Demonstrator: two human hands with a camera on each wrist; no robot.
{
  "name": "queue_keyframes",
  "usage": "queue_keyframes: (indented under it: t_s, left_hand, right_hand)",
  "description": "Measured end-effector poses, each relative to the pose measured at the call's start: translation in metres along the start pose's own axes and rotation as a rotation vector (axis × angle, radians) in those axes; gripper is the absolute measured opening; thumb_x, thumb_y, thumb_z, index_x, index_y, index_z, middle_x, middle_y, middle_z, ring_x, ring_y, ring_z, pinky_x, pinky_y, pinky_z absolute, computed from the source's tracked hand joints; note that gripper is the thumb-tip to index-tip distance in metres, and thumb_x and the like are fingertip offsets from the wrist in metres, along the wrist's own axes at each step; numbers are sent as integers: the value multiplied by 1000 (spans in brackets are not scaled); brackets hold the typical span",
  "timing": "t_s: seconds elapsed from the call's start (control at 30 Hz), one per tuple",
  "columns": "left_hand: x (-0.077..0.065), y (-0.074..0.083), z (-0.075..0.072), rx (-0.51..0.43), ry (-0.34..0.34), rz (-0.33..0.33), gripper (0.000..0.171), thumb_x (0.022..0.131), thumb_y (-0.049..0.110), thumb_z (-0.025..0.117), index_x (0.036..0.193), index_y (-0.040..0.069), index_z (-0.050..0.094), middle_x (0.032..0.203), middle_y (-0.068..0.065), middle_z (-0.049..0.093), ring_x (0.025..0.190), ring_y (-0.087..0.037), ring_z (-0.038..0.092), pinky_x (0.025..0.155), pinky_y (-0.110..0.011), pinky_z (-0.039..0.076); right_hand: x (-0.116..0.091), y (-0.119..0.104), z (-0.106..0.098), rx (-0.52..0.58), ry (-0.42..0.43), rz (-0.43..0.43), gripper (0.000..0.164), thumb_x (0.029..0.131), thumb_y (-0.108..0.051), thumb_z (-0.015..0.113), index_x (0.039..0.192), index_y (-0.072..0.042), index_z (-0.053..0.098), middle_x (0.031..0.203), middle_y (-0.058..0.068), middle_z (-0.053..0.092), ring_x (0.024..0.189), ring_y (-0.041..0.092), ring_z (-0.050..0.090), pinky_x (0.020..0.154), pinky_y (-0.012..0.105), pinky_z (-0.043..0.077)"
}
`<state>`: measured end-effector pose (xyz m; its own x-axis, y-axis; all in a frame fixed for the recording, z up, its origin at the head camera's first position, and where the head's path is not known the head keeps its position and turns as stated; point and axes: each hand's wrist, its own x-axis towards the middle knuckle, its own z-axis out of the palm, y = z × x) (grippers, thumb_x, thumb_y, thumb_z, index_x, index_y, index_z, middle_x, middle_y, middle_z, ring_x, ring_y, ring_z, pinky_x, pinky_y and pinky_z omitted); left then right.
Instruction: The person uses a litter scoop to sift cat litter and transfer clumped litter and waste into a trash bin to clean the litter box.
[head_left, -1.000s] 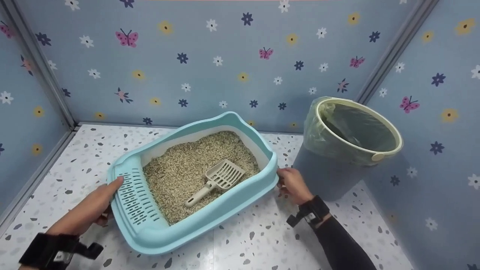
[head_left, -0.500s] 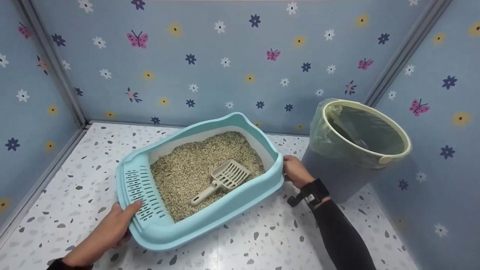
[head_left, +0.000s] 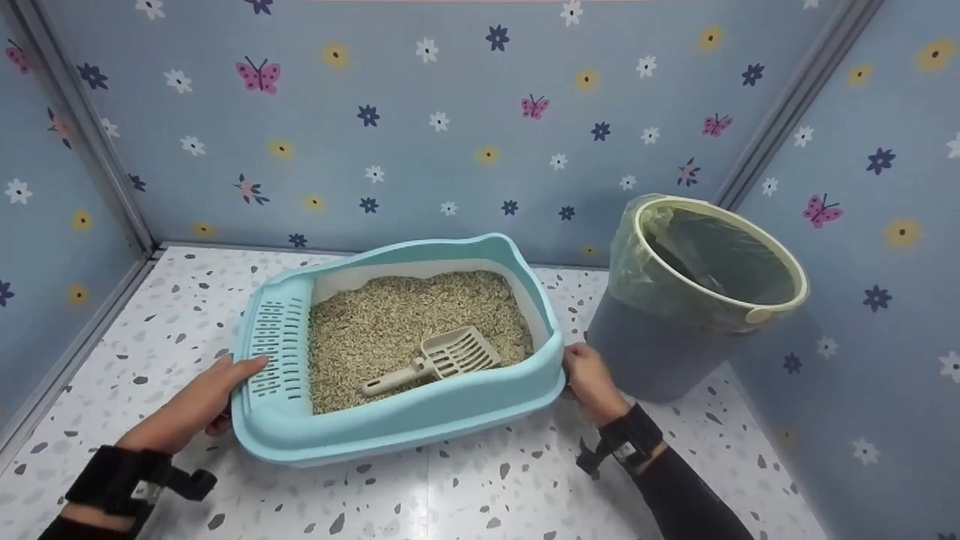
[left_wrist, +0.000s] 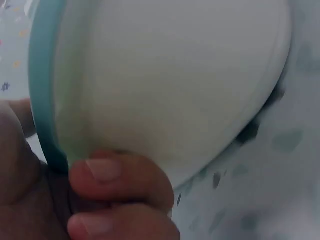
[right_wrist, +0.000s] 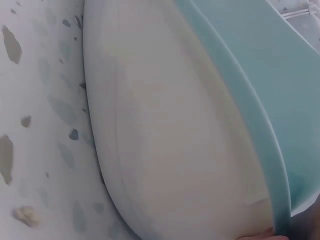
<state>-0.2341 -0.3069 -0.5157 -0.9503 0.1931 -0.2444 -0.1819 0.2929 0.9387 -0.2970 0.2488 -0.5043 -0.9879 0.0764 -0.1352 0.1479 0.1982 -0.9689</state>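
Observation:
A light blue litter box [head_left: 450, 405] with a white inner tub sits at a slight angle on the floor, filled with tan pellet litter [head_left: 390, 315]. On the litter lies a beige slotted litter scoop [head_left: 461, 354], its handle toward the front left. My left hand [head_left: 199, 394] grips the box's left end, thumb over the rim by the slotted ledge. The left wrist view has its fingers [left_wrist: 125, 182] curled beneath the blue rim [left_wrist: 42, 85]. At the right end, my right hand [head_left: 596, 384] holds the rim; in the right wrist view it is mostly out of frame.
A grey-blue bin [head_left: 652, 345] with a cream ring and a pale green liner stands just right of the box. Patterned blue wall panels [head_left: 420, 150] enclose the back and both sides. The floor [head_left: 480, 495] is white with grey speckles.
The litter box has turned: its left end has swung back toward the wall and its right end slightly nearer. My left hand has shifted along the left rim. The scoop rides along inside.

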Motion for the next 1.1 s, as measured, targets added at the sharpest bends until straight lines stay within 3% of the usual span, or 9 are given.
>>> queue_keyframes:
  t_s: [0.13, 0.23, 0.37, 0.47, 0.57, 0.67, 0.9, 1.1]
  left_hand:
    - [2, 2, -3, 16, 8, -3, 73, 119, 62, 38, 154, -2, 41, 83, -6, 74, 49, -10, 41, 46, -26, 33]
    - [-11, 6, 3, 57, -4, -34, 77, 118, 64, 35, 156, -2, 44, 78, -7, 71, 49, -12, 42, 45, -27, 35]
    - [-43, 13, 23, 89, -7, -109, 81, 117, 67, 35, 158, -2, 36, 74, -6, 60, 51, -15, 42, 45, -28, 37]
    - [-59, 17, 45, 50, 38, -151, 82, 116, 68, 40, 160, 0, 31, 71, -4, 53, 50, -15, 41, 44, -28, 35]
    - [-65, 18, 64, 1, 101, -147, 81, 116, 66, 45, 159, -1, 29, 65, -2, 48, 46, -14, 40, 41, -27, 33]
    - [-63, 18, 73, -32, 139, -145, 84, 115, 65, 47, 160, -1, 22, 63, -1, 45, 45, -13, 38, 41, -27, 32]
    - [-53, 15, 57, -39, 126, -206, 93, 112, 70, 49, 159, 0, 9, 72, 0, 41, 54, -14, 34, 48, -28, 31]
    - [-30, 13, 36, -30, 96, -143, 91, 114, 68, 46, 166, 5, 6, 73, -1, 44, 56, -15, 36, 49, -27, 31]
  right_hand:
    - [-9, 0, -4, 38, -62, 38, 19, 114, -15, 51, 106, 0, 60, 90, 10, 56, 71, 18, 52, 56, 28, 43]
    - [-2, -2, -10, 48, -132, 68, 16, 111, -11, 53, 102, -2, 62, 85, 8, 56, 69, 18, 53, 57, 28, 44]
    - [24, -9, -15, 66, -226, 94, 19, 109, -9, 53, 97, -3, 65, 79, 6, 62, 69, 17, 61, 60, 31, 54]
    - [44, -15, -15, 76, -262, 83, 22, 110, -8, 51, 99, 1, 67, 80, 5, 66, 73, 17, 67, 66, 32, 60]
    - [56, -20, -14, 57, -252, 77, 23, 110, -6, 48, 99, 5, 66, 80, 5, 66, 73, 17, 68, 67, 32, 62]
    - [58, -21, -15, 44, -230, 102, 23, 109, -3, 46, 92, 2, 62, 78, 4, 61, 72, 17, 66, 65, 32, 60]
    - [49, -22, -9, 59, -243, 111, 19, 108, -6, 48, 94, 0, 61, 78, 4, 59, 71, 17, 62, 63, 33, 59]
    - [24, -11, -11, 116, -226, 140, 20, 113, -10, 49, 98, -3, 61, 76, 4, 59, 65, 15, 60, 55, 29, 52]
